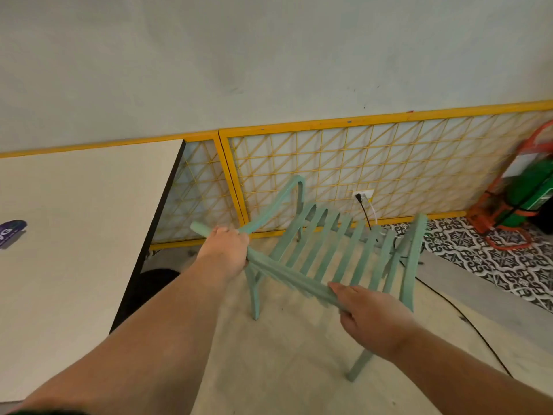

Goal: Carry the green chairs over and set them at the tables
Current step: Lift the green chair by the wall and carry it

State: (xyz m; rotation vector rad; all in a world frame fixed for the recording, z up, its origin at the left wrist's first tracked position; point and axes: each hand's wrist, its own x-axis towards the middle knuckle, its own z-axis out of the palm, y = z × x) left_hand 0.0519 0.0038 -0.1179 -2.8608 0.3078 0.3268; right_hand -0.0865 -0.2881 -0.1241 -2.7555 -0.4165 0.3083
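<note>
A green slatted metal chair [332,247] stands in front of me, right of a pale table [74,235], its seat facing the wall. My left hand [224,250] grips the chair's left armrest near its end. My right hand [371,316] is closed on the top rail of the backrest, towards its right side. Two chair legs show below my hands, over the beige floor; I cannot tell whether they touch it.
A yellow lattice panel [344,175] lines the wall behind the chair, with a socket and plugged cables [363,199]. A black cable [466,319] trails across the floor at right. A green cylinder in an orange stand [523,193] sits far right. A purple item [10,232] lies on the table.
</note>
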